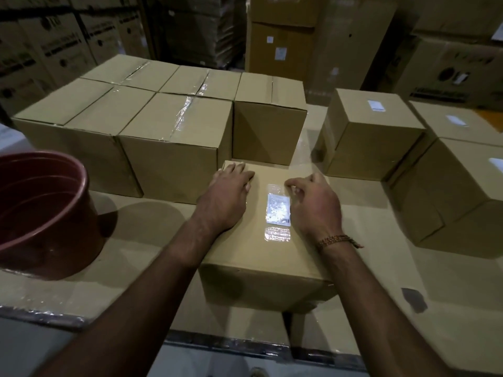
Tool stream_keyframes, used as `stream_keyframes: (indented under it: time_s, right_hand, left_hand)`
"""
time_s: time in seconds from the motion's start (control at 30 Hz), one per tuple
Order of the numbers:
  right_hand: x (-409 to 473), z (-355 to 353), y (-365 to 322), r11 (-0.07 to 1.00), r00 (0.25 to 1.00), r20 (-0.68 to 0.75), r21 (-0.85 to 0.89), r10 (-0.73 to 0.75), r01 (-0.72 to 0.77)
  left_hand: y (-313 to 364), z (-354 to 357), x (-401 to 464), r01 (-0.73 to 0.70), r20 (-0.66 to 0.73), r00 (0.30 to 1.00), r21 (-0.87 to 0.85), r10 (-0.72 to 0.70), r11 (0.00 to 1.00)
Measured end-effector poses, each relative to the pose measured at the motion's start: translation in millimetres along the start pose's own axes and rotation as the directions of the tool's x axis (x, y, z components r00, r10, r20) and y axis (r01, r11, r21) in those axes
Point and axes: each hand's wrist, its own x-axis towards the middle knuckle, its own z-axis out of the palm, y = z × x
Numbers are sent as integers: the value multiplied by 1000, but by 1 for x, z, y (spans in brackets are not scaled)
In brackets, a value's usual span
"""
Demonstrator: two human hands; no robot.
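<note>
Left hand (pixel 228 197) presses box (pixel 258 257), right hand (pixel 313 205) seemingly pinches tape (pixel 274 188).

Left forearm (pixel 152 268): bare, enters from the lower left and runs up and to the right.
Left hand (pixel 231 194): palm down, fingers straight and together, laid flat on the box (pixel 261 248) top near its far left corner.
Right forearm (pixel 375 289): bare, enters from the lower right, with a thread band (pixel 337 239) at the wrist.
Right hand (pixel 313 205): knuckles up, fingers curled, tips down on the box top toward its right edge. Whether it pinches anything cannot be made out.
</note>
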Motion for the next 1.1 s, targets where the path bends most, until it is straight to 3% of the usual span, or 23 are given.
stream_keyframes:
  time_s: [0.4,1.1]
  right_hand:
    - [0,2,0,1000,999,-38,-5,-12,12]
    - [13,-1,0,989,1000,-14,150,13,-11]
  left_hand:
    - [-2,2,-2,-2,-29,1000,-66,0,998]
    - [-1,0,-2,10,-41,999,-73,-13,997]
